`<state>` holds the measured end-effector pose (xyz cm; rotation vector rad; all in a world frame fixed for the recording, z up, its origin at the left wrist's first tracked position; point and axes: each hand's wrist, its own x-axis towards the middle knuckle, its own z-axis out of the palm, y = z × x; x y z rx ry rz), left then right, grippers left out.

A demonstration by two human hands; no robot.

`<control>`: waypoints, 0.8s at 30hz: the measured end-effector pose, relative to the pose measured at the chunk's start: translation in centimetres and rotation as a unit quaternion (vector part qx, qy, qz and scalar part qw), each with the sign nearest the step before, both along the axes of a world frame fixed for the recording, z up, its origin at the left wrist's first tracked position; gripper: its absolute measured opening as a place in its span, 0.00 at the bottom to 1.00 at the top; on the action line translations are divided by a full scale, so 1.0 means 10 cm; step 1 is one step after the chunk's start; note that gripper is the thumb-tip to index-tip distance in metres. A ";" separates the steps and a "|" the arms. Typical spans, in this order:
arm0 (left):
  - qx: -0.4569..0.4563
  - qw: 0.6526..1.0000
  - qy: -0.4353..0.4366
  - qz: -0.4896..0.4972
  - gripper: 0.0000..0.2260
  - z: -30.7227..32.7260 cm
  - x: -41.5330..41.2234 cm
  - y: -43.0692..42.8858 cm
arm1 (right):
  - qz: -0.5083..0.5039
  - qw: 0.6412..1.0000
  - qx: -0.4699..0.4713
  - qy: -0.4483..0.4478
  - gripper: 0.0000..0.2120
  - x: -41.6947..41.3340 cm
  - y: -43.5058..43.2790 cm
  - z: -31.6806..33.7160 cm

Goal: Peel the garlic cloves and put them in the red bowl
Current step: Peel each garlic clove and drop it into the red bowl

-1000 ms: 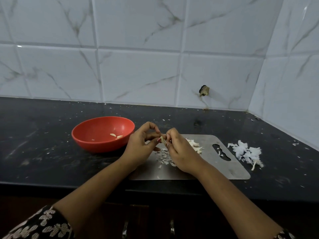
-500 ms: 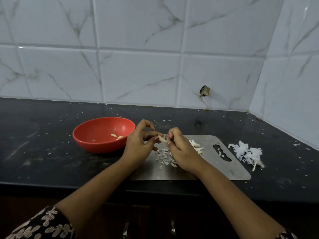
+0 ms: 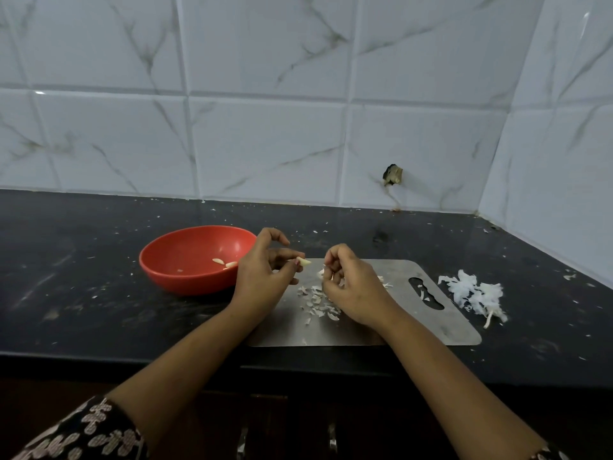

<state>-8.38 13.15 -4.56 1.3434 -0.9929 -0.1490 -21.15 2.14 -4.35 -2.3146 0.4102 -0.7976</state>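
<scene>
Pale clove (image 3: 303, 261) in left hand (image 3: 262, 277), right hand (image 3: 351, 287) curled, contents unclear

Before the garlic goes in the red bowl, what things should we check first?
1. Clove held firmly: the left hand pinches the garlic clove at its fingertips: ok.
2. Clove fully peeled: it looks pale and bare, but its far side is hidden: cannot tell.
3. Right hand off the clove: apart from it, over the board: ok.
4. Right hand empty: fingers curled, contents hidden: cannot tell.
5. Red bowl ready: upright, just beside the left hand: ok.
6. Room in the bowl: only a few peeled cloves inside: ok.
</scene>
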 end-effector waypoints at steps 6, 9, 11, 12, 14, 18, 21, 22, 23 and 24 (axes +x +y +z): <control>0.018 0.997 -0.065 0.037 0.13 -0.01 0.00 0.00 | -0.026 1.000 -0.012 0.000 0.09 0.00 -0.05 -0.03; 0.029 0.994 -0.088 0.055 0.12 -0.02 0.02 0.01 | -0.054 0.997 -0.020 -0.045 0.06 -0.01 -0.06 0.00; 0.030 0.991 -0.110 0.070 0.12 0.00 0.04 0.03 | -0.090 0.992 -0.031 -0.081 0.04 -0.03 -0.07 0.02; 0.024 0.989 -0.121 0.079 0.11 0.02 0.05 0.03 | -0.111 0.989 -0.038 -0.092 0.03 -0.05 -0.09 0.03; 0.007 0.984 -0.137 0.111 0.11 0.11 0.07 0.06 | -0.144 0.984 -0.049 -0.090 0.03 -0.07 -0.13 0.03; 0.044 0.970 -0.146 0.190 0.10 0.43 0.26 0.19 | -0.140 0.984 -0.110 0.012 0.07 -0.11 -0.18 -0.01; 0.127 0.965 -0.085 0.213 0.09 0.60 0.54 0.29 | -0.138 0.978 -0.138 0.068 0.12 -0.13 -0.15 -0.01; 0.153 0.962 -0.054 0.221 0.10 0.63 0.63 0.32 | -0.140 0.979 -0.135 0.068 0.12 -0.15 -0.14 0.00; 0.178 0.957 -0.027 0.225 0.10 0.65 0.72 0.35 | -0.140 0.979 -0.136 0.066 0.11 -0.17 -0.11 0.00; 0.204 0.953 -0.007 0.223 0.10 0.66 0.78 0.37 | -0.135 0.978 -0.143 0.069 0.11 -0.20 -0.08 0.00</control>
